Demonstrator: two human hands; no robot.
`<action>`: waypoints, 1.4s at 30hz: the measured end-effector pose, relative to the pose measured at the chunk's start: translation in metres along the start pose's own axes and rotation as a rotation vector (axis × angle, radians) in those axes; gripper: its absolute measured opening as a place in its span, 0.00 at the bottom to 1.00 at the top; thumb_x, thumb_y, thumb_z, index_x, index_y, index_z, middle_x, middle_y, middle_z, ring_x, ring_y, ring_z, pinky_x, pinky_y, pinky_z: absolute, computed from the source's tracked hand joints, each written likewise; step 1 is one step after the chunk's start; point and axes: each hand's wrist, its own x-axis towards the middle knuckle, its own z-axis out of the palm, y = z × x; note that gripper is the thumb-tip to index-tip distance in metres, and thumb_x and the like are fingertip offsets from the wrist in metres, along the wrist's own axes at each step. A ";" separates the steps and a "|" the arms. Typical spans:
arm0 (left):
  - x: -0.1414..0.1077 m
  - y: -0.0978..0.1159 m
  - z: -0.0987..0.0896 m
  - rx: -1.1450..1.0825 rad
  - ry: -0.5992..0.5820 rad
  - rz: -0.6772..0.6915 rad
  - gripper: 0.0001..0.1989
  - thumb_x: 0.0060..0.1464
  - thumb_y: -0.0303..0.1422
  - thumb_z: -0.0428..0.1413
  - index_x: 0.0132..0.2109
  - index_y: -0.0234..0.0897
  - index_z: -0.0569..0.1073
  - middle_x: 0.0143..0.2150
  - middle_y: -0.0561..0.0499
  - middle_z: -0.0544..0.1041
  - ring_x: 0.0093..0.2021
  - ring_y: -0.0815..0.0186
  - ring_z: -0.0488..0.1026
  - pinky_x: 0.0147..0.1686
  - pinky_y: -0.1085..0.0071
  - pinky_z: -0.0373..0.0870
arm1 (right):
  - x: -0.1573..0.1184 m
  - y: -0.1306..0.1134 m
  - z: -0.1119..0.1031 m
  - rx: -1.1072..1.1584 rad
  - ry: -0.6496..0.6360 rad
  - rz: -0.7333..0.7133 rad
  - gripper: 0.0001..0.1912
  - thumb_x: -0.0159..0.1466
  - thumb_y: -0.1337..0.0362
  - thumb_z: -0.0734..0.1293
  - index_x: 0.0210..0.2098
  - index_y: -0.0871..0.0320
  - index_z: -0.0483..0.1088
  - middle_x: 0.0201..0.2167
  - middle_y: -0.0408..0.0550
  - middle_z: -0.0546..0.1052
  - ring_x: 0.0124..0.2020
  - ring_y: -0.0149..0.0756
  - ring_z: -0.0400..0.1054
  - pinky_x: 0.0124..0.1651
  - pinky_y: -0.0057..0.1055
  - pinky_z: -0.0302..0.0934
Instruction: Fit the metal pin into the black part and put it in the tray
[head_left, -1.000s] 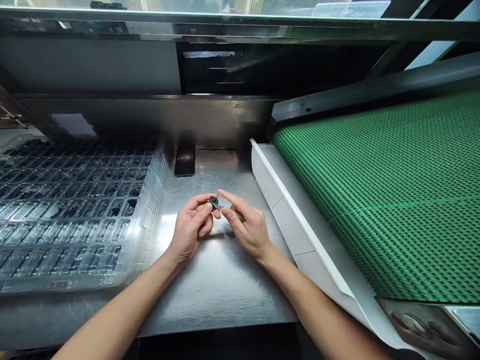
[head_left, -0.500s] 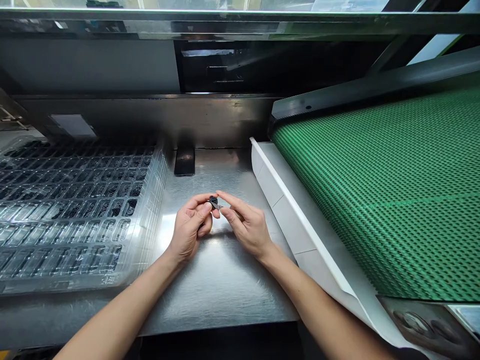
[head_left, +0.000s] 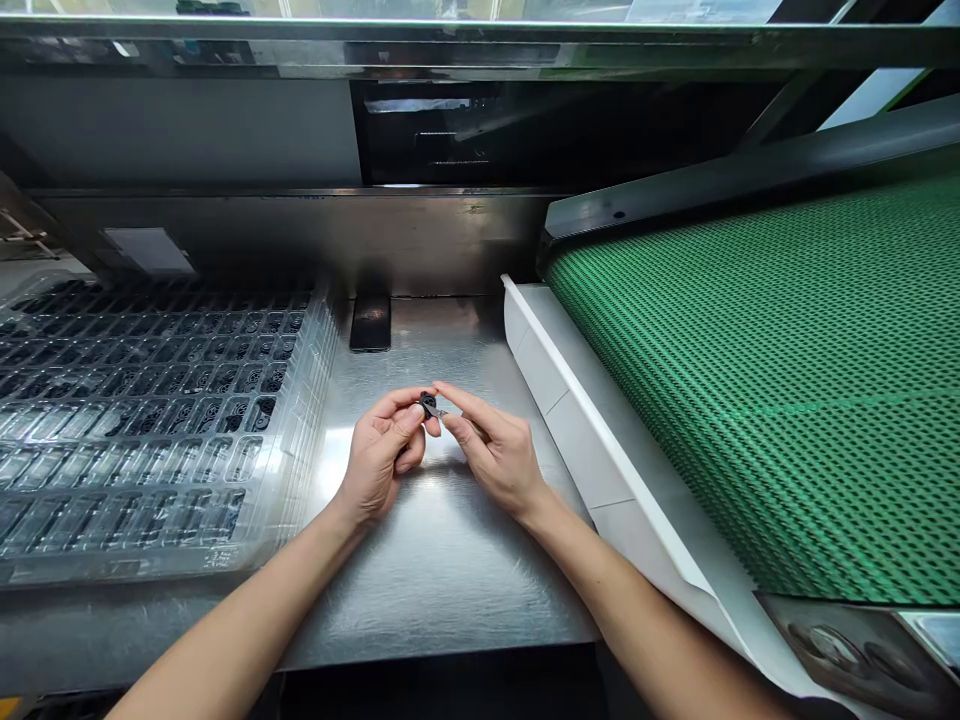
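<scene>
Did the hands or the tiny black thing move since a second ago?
Hardly. The left hand keeps pinching the small black part, and the right hand stays against it with a thin tool, shifted only a touch. The clear tray, the green belt and the steel table have not changed.

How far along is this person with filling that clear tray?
The far rows of the clear tray hold dark parts; its near rows look empty. The left hand pinches one small black part, and the right hand works on it with a thin tool.
</scene>
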 end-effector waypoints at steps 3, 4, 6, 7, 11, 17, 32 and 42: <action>0.000 -0.001 -0.001 -0.005 -0.001 -0.004 0.18 0.61 0.41 0.67 0.53 0.34 0.80 0.32 0.51 0.77 0.17 0.81 0.53 0.18 0.77 0.45 | 0.000 0.000 0.000 -0.004 -0.006 0.010 0.20 0.79 0.56 0.65 0.68 0.47 0.73 0.62 0.44 0.78 0.56 0.41 0.78 0.58 0.34 0.71; 0.000 -0.001 -0.001 -0.008 -0.002 -0.007 0.18 0.62 0.41 0.67 0.53 0.34 0.80 0.32 0.51 0.77 0.17 0.81 0.54 0.19 0.77 0.45 | 0.000 0.001 0.000 -0.005 -0.005 0.009 0.20 0.79 0.57 0.65 0.67 0.47 0.73 0.61 0.44 0.78 0.55 0.41 0.78 0.58 0.34 0.71; 0.000 -0.001 -0.001 -0.016 -0.005 -0.012 0.18 0.62 0.41 0.67 0.52 0.34 0.80 0.32 0.52 0.76 0.17 0.82 0.54 0.19 0.77 0.45 | 0.000 0.002 0.000 -0.006 0.000 0.005 0.19 0.79 0.57 0.65 0.67 0.47 0.73 0.61 0.44 0.78 0.54 0.40 0.78 0.56 0.34 0.71; 0.000 -0.001 -0.002 -0.020 -0.007 -0.013 0.17 0.62 0.41 0.67 0.52 0.34 0.80 0.32 0.52 0.76 0.17 0.82 0.54 0.19 0.77 0.44 | 0.000 0.002 0.000 -0.007 0.003 0.002 0.19 0.79 0.58 0.65 0.67 0.47 0.74 0.60 0.44 0.79 0.53 0.40 0.79 0.55 0.33 0.71; 0.000 -0.001 -0.002 -0.024 -0.008 -0.013 0.16 0.62 0.40 0.66 0.52 0.34 0.80 0.33 0.52 0.76 0.17 0.82 0.54 0.19 0.77 0.44 | 0.000 0.002 0.000 -0.002 0.006 0.002 0.19 0.79 0.58 0.65 0.67 0.47 0.74 0.60 0.44 0.79 0.52 0.39 0.79 0.54 0.33 0.71; 0.001 -0.002 -0.003 -0.015 -0.001 -0.024 0.17 0.62 0.41 0.67 0.52 0.34 0.80 0.33 0.52 0.76 0.17 0.82 0.53 0.19 0.77 0.45 | 0.000 0.002 0.001 -0.023 0.005 0.030 0.19 0.79 0.56 0.65 0.66 0.48 0.75 0.59 0.45 0.80 0.50 0.40 0.80 0.53 0.34 0.72; 0.001 -0.003 -0.003 -0.008 0.008 -0.025 0.18 0.61 0.41 0.67 0.52 0.34 0.81 0.34 0.52 0.76 0.18 0.81 0.53 0.20 0.76 0.45 | 0.000 0.002 -0.001 -0.017 0.017 0.011 0.18 0.79 0.58 0.65 0.65 0.47 0.75 0.57 0.45 0.81 0.48 0.39 0.78 0.51 0.34 0.68; 0.000 -0.005 -0.002 -0.024 -0.014 -0.124 0.18 0.63 0.41 0.63 0.53 0.33 0.78 0.34 0.51 0.75 0.19 0.80 0.55 0.20 0.77 0.44 | 0.000 0.003 -0.001 0.070 0.131 0.140 0.20 0.75 0.52 0.69 0.62 0.54 0.77 0.25 0.39 0.68 0.25 0.32 0.58 0.32 0.31 0.56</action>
